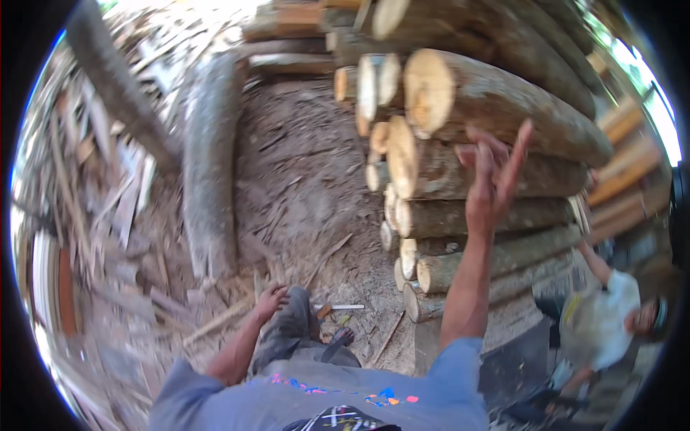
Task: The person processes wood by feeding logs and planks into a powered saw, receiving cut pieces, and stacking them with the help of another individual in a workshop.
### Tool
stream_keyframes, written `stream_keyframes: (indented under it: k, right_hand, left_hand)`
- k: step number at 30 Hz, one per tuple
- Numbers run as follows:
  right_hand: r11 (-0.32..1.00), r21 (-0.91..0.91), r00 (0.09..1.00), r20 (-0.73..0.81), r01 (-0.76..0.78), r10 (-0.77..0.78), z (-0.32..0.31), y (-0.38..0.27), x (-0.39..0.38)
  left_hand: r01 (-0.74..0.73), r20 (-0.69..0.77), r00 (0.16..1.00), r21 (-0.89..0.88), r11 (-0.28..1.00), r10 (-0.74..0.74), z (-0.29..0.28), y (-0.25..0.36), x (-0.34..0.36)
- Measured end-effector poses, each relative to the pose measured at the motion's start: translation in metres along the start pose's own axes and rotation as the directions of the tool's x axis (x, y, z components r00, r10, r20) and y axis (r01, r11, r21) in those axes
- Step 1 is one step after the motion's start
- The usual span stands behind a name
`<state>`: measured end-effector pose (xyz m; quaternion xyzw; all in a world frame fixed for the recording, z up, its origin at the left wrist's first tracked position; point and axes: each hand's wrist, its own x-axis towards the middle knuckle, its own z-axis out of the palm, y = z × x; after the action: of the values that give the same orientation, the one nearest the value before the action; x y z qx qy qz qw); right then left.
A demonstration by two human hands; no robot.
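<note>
My right hand point(492, 176) is raised at the end of an outstretched arm, its fingers spread and slightly blurred, with nothing in them. It appears in front of a stack of cut logs, overlapping a thick log point(521, 97) and the log below it point(438, 169). Whether the hand touches the bark I cannot tell. Down by my bent leg, my left hand point(272, 302) hangs with loosely parted fingers and holds nothing. Thinner logs point(456, 218) lie lower in the stack, their pale cut ends facing left.
A thick grey log point(212, 165) lies on the dirt at the left, near a leaning trunk point(118, 79). Wood scraps and slats point(122, 190) cover the ground beyond it. At the right, a person in a pale shirt point(604, 316) reaches one arm toward the stack's far end.
</note>
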<state>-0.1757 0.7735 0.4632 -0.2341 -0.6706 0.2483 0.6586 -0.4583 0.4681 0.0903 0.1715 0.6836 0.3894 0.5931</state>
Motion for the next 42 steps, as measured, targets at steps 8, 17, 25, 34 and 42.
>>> stream_keyframes:
  k: [8,17,25,34,42]
  right_hand:
    - [0.882,-0.304,0.932,0.095,0.361,-0.349,0.074,0.017,0.242]
    - [0.718,-0.691,0.983,-0.058,0.086,-0.173,0.078,0.128,0.202]
    - [0.025,-0.127,0.129,-0.986,-0.992,0.102,-0.088,0.139,-0.169]
    - [0.163,0.129,-0.028,-0.859,-0.978,0.511,-0.094,0.189,-0.328]
    - [0.484,0.392,0.103,-0.684,-0.783,0.722,-0.136,0.176,-0.387]
  left_hand:
    - [0.033,-0.050,0.998,-0.144,0.989,-0.041,-0.059,0.142,0.069]
    - [-0.429,0.037,0.903,0.030,0.903,0.428,-0.142,0.482,0.243]
    - [-0.290,0.216,0.940,0.098,0.952,0.264,0.023,0.411,0.233]
    - [-0.886,0.544,0.386,0.444,0.134,0.745,0.392,0.144,0.164]
    - [-0.775,0.661,0.629,0.573,0.265,0.410,0.438,0.116,0.142]
